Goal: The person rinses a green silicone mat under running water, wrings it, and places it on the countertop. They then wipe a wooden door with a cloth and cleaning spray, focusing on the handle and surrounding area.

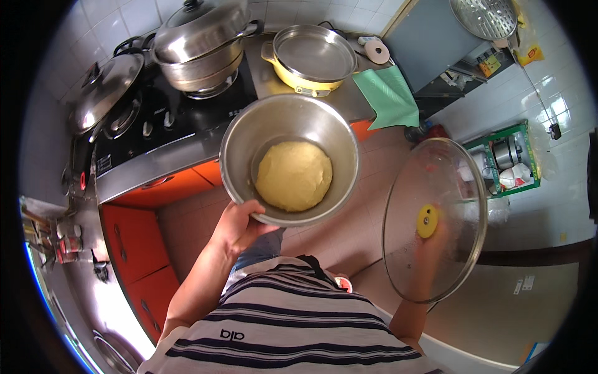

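Observation:
A deep stainless steel bowl (343, 126) is held out in front of me, tilted so its inside shows. In it rests a rounded mound of yellow dough (294, 175). My left hand (243, 224) grips the bowl's near rim, thumb over the edge. On the right, a round glass lid (397, 262) with a metal rim and a yellow knob base stands steeply tilted, apart from the bowl. My right hand (432, 238) is behind the lid, seen blurred through the wet glass, at the knob; its fingers are mostly hidden.
A lidded steamer pot (201, 70) and a lidded wok (110, 86) sit on the black gas stove (187, 126). Beside them on the counter are a yellow electric pan (303, 84) and a green mat (392, 98). A green crate (518, 187) holds appliances at right. Orange cabinets (135, 243) line the left.

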### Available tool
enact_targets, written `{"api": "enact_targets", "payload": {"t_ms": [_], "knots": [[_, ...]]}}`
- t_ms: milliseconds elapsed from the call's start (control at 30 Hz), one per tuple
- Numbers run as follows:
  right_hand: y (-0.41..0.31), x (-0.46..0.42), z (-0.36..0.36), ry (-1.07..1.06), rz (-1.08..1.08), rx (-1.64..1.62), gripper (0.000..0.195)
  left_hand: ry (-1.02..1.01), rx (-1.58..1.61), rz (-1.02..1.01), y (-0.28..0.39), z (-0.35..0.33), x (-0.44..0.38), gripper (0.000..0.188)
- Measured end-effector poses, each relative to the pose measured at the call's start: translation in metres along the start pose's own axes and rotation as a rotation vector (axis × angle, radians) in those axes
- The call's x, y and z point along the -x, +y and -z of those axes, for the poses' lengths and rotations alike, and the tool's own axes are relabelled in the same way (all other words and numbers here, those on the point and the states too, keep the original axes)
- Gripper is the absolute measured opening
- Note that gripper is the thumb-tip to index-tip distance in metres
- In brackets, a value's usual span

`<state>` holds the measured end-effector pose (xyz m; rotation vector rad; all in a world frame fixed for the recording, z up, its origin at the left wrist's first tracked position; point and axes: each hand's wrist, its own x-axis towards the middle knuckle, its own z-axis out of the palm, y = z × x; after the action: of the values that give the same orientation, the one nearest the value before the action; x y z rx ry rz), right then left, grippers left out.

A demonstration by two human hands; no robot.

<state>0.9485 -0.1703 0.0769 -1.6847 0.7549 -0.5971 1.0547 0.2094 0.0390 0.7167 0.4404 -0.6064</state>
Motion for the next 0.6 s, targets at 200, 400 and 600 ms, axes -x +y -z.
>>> {"api": "enact_targets", "payload": {"t_ms": [200,400,600], "knots": [[0.001,-0.105,-0.023,0.258,-0.242,-0.314,0.029,-0.042,-0.061,-0.054,0.057,-0.072,-0.167,0.036],[0.001,-0.193,-0.026,0.231,-0.252,-0.35,0.031,-0.043,-0.124,-0.108,0.124,-0.139,-0.334,0.038],[-0.022,-0.244,-0.049,0.194,-0.135,-0.045,0.033,0.104,-0.053,-0.098,0.156,-0.159,-0.451,0.033]]}}
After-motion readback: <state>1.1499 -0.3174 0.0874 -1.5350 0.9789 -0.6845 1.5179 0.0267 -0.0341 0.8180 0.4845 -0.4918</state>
